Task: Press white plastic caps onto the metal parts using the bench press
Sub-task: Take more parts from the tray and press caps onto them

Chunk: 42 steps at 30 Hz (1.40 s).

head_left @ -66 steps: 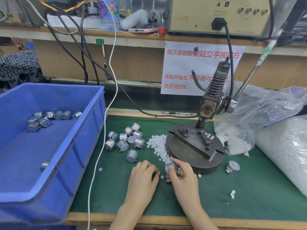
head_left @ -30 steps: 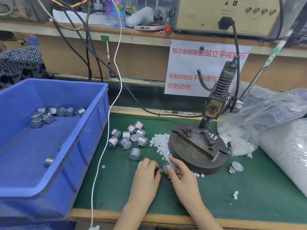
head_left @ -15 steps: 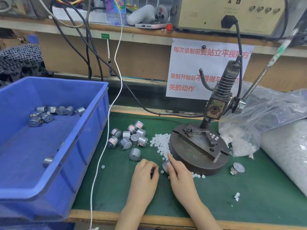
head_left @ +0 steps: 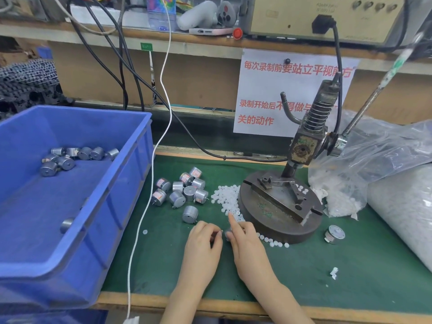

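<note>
My right hand (head_left: 247, 244) rests on the green mat in front of the bench press (head_left: 278, 206). It holds a small silver metal part (head_left: 227, 233) under its thumb, and its index finger stretches out to the pile of white plastic caps (head_left: 225, 198). My left hand (head_left: 202, 242) lies just left of that part with its fingers curled and fingertips together; what they pinch is hidden. More metal parts (head_left: 182, 190) lie in a loose cluster on the mat. The press base holds a few caps (head_left: 301, 190).
A blue bin (head_left: 131, 174) on the left holds several metal parts. One metal part (head_left: 334, 234) lies right of the press base. Clear bags of white caps (head_left: 397, 206) fill the right side. The press lever (head_left: 374, 90) slants up right. A white cable (head_left: 149, 195) crosses the mat.
My right index finger has straightened and reached forward to the cap pile. Both hands stay close together at the front of the press base. The view has shifted slightly.
</note>
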Available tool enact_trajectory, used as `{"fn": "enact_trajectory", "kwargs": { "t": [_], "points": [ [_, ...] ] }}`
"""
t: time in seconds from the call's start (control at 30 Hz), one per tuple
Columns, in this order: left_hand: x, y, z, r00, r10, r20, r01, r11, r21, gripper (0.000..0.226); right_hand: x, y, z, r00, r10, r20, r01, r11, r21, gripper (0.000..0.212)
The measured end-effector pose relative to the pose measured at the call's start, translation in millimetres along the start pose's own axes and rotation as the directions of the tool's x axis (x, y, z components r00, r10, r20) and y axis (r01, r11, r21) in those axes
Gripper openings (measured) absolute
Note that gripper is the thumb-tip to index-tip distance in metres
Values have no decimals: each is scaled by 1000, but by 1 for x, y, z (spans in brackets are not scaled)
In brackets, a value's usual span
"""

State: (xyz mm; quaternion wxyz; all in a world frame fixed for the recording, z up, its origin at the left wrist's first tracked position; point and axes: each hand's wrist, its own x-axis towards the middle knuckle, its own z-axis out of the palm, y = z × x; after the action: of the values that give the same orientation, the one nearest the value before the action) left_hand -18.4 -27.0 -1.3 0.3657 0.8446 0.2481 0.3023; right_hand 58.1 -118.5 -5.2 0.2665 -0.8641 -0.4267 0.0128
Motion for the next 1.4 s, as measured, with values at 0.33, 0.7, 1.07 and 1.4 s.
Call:
{"fn": "enact_trajectory", "kwargs": {
  "t": [0.33,0.7,1.07,1.4],
  "points": [
    [0,-1,0,999,-26,20,26,1000,4,12,-2,-10,-1,988,-128,-83,107,971,-215,62],
    [0,0,-1,999,-42,-10,42,998,-38,16,-10,-5,-7,972,-6,-234,65,967,247,45],
    [0,-1,-1,999,-40,-10,39,999,-34,16,-7,1,-20,854,140,-500,94,905,414,49],
    [-1,0,-1,999,-43,9,44,998,-49,16,30,43,-67,823,149,-548,-59,982,178,39]
  ]
}}
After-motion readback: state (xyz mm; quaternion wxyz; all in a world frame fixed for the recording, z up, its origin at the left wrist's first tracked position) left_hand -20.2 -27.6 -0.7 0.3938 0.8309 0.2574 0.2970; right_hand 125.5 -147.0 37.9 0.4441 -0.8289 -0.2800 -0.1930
